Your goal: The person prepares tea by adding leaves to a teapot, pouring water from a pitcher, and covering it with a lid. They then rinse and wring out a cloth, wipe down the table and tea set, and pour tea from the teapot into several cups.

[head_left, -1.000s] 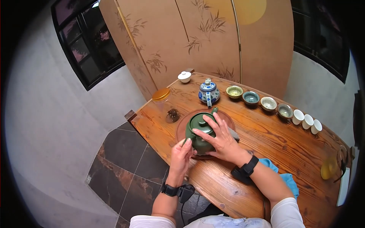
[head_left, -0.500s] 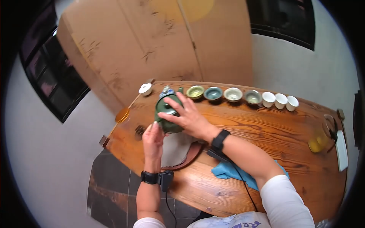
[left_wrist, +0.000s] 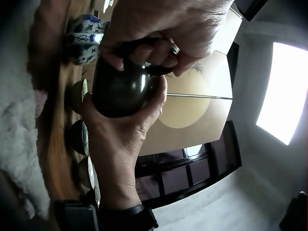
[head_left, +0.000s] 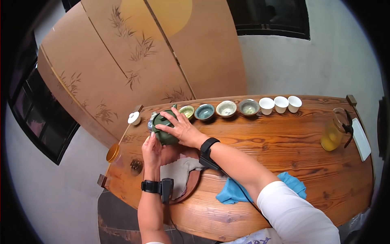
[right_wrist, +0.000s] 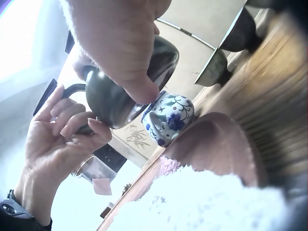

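**Green teapot held up in two hands above the round tray**

The step in hand looks like carrying or steadying the green teapot (head_left: 165,137), which is off the worktop (head_left: 260,142) and near the far end of the round tray (head_left: 194,183). The left hand (head_left: 152,151) has its grip on the handle, fingers curled round it. The right hand (head_left: 187,132) grasps the body from the other side, with fingers spread across the lid (head_left: 160,119). Whether the pot holds anything cannot be told.

As I judge it, the next move calls for a firm handle, a lid kept pressed in place and a slow wrist, since the blue-and-white teapot (right_wrist: 168,118) sits close by and could be knocked.

By count:
- Two teapots: one green, one blue-and-white.
- Four coloured bowls, in a row: yellow-green (head_left: 187,112), teal (head_left: 204,112), pale (head_left: 226,108) and grey (head_left: 248,107).
- Three small white cups (head_left: 266,105), continuing that row.
- One white lidded bowl (head_left: 134,118), at the far corner.
- One orange-lidded jar (head_left: 113,153).
- One glass jug (head_left: 331,137) with yellow liquid, beside one long white dish (head_left: 361,138).
- Two cloths: a grey cloth (head_left: 174,175) on the tray, a blue cloth (head_left: 233,192) on the worktop.
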A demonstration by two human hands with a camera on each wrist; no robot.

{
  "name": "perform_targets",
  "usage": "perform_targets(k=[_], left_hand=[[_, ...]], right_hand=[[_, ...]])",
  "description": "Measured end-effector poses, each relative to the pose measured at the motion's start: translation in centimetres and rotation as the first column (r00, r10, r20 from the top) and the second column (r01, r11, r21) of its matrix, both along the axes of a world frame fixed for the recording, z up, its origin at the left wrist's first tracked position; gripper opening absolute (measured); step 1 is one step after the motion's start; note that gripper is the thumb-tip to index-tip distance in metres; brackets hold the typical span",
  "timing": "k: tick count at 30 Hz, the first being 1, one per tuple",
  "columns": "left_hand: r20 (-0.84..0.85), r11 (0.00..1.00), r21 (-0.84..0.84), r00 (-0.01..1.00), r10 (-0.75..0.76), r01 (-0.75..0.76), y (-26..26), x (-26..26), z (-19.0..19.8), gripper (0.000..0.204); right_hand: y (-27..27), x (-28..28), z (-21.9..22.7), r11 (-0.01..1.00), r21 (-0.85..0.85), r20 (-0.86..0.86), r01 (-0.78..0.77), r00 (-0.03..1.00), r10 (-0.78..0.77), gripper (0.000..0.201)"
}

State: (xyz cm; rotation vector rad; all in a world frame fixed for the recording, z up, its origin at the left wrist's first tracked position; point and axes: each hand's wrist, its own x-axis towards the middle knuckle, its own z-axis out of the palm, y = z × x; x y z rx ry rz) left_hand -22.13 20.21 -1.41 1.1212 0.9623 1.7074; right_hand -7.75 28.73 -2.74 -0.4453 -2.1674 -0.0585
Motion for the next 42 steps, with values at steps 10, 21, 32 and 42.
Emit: perform_targets(k=[10, 21, 32, 42], left_hand=[[-0.064, 0.992, -0.116, 0.997, 0.051, -0.058, 2.6, -0.5, 0.1, 0.033], [-0.096, 0.979, -0.203, 0.995, 0.005, -0.024, 4.4, -0.3, 0.2, 0.036], [-0.045, 0.985, -0.172, 0.999, 0.019, -0.026, 4.2, -0.2, -0.5, 0.033], [-0.11, 0.994, -0.112, 0.994, -0.011, -0.001, 2.9, 1.9, 0.7, 0.032]], right_hand=[[2.2, -0.4, -1.2, 0.989, -0.144, 0.03, -0.018, 0.999, 0.022, 0.088], [3.8, -0.2, -2.2, 0.977, -0.197, -0.044, -0.079, 0.996, 0.072, 0.083], [3.6, 0.3, -2.1, 0.988, -0.149, -0.015, -0.046, 0.999, 0.044, 0.076], [0.9, 2.4, -1.7, 0.99, -0.045, -0.099, 0.137, 0.985, -0.141, 0.071]])
